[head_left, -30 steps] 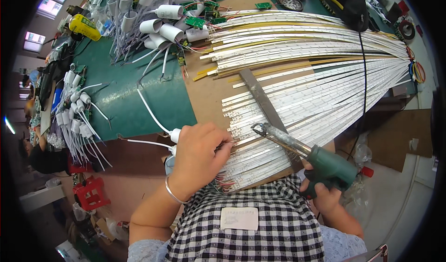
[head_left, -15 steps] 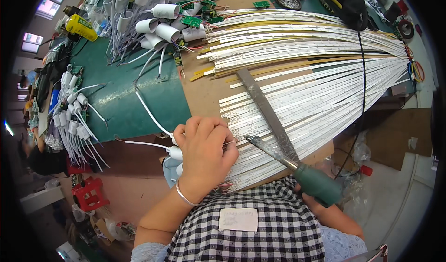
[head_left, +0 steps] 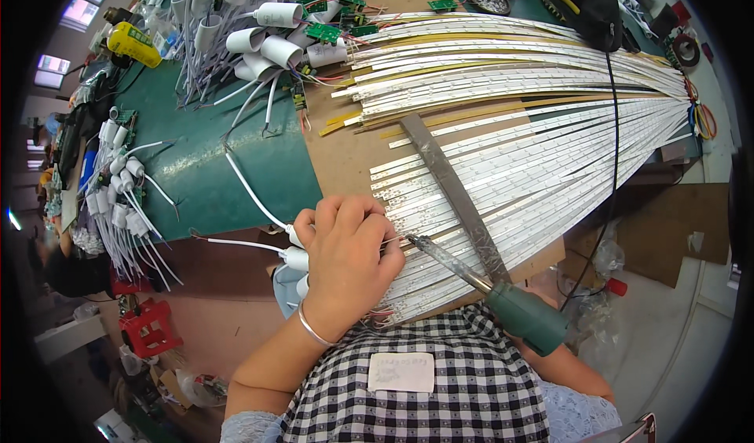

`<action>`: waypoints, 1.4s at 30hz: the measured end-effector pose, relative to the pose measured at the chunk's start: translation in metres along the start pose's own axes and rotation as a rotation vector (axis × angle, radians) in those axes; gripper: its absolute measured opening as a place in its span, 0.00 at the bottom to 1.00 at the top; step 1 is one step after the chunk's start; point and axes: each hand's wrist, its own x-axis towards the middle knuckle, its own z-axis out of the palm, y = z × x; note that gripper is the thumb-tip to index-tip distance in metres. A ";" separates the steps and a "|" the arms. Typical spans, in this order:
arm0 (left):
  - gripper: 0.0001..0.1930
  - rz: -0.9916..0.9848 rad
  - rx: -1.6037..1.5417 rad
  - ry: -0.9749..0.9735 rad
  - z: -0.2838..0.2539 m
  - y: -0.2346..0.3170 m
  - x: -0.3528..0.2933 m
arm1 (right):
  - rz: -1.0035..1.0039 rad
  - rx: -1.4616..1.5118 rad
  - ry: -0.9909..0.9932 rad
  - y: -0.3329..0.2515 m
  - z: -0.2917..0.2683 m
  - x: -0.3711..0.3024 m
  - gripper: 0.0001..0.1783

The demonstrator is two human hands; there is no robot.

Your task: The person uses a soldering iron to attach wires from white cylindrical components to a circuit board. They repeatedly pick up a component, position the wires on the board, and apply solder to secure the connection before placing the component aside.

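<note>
My left hand point(head_left: 349, 243) lies over the near-left ends of a fan of white LED strips point(head_left: 503, 176), its fingers pinched on a thin wire point(head_left: 391, 240). White cylindrical caps with cables point(head_left: 295, 258) poke out beside that hand, partly hidden by it. My right hand point(head_left: 559, 362) is mostly hidden behind the green handle of a soldering iron point(head_left: 525, 316), which it grips. The iron's tip is at the wire, close to my left fingertips, over the strip ends. A dark flat metal bar point(head_left: 455, 195) lies across the strips.
Brown cardboard point(head_left: 334, 156) lies under the strips on a green tabletop point(head_left: 204, 160). White caps with cables and green circuit boards point(head_left: 279, 50) pile up at the back. A black cord point(head_left: 614, 144) hangs across the right side. A yellow bottle point(head_left: 133, 45) stands far left.
The soldering iron has shifted left and slightly down, bringing its tip to the wire at my left fingers. My left hand has hardly moved.
</note>
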 end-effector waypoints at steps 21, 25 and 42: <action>0.07 0.003 0.003 0.028 0.002 -0.002 -0.001 | 0.025 0.029 -0.030 0.006 -0.002 -0.001 0.26; 0.08 0.001 -0.004 0.029 0.002 -0.002 -0.001 | 0.022 0.254 0.018 0.015 -0.001 -0.006 0.25; 0.07 0.005 -0.005 0.036 0.003 -0.002 -0.001 | 0.051 -0.441 0.142 -0.046 0.006 0.010 0.19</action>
